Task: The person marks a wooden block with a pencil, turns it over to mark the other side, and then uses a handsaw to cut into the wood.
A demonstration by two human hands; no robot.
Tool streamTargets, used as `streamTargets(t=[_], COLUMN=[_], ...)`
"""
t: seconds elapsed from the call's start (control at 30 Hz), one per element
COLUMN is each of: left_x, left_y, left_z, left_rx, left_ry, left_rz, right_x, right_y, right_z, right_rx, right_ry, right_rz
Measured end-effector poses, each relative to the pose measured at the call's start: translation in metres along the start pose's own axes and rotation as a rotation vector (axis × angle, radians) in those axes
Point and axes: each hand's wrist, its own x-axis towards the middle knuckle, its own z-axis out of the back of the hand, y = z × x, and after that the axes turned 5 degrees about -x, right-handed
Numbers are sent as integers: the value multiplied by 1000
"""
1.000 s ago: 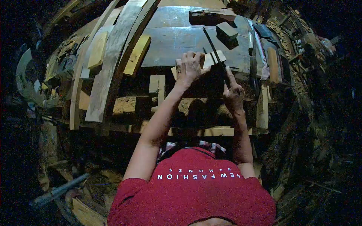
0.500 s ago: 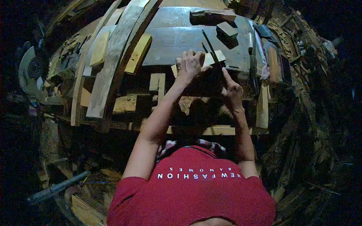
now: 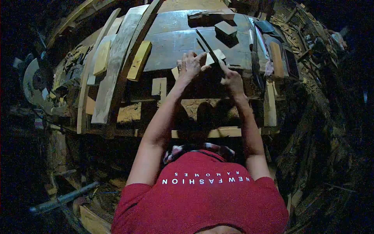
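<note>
Atop pale block [image 3: 209, 60]: left hand [image 3: 191, 65] clamping
Beside block: right hand [image 3: 233, 81] gripping dark tool [image 3: 206, 43]
Thumb [image 3: 205, 68]: possibly getting nicked if tool's slipping

One camera, worn on the head, looks forward and steeply down, with the wearer's shirt [image 3: 198, 202] nearest, filling the bottom middle. Past it, farther from the lens, the left hand [image 3: 189, 67] and right hand [image 3: 233, 82] lie a little above the centre, and the bench [image 3: 167, 39] spreads across the upper half, seen from above its near side. The view is very wide: planks [image 3: 115, 66] look bowed, and the corners fall into darkness
</note>
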Motion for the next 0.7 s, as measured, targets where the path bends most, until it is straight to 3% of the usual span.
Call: streamTargets(t=[0.03, 0.13, 0.27, 0.37, 0.43, 0.47, 0.57, 0.63, 0.7], left_x=[1, 3, 1, 1, -1, -1, 1, 3, 2], left_y=[2, 8, 6, 17, 9, 5, 0, 7, 10], left_z=[-2, -18, -15, -34, -23, -18, -3, -11, -13], left_rx=[-22, -90, -26, -34, -2, 33, -68, -95, -122], left_ry=[-16, -41, -96, -211, -189, -164, 5, -31, -64], left_rz=[-7, 5, -20, -94, -57, -17, 69, 34, -1], right_x=[11, 19, 4, -40, -53, -49, -21, 7, 23], right_y=[-4, 3, -21, 10, 19, 24, -8, -8, -8], right_z=[-7, -13, -37, 24, 39, 40, -11, -15, -27], right_rx=[2, 146, 501, 227, 244, 93, 35, 107, -124], right_ry=[-6, -313, -290, -217, -86, -80, -250, -189, -214], right_rz=[1, 160, 96, 189, 51, 37, 157, 134, 131])
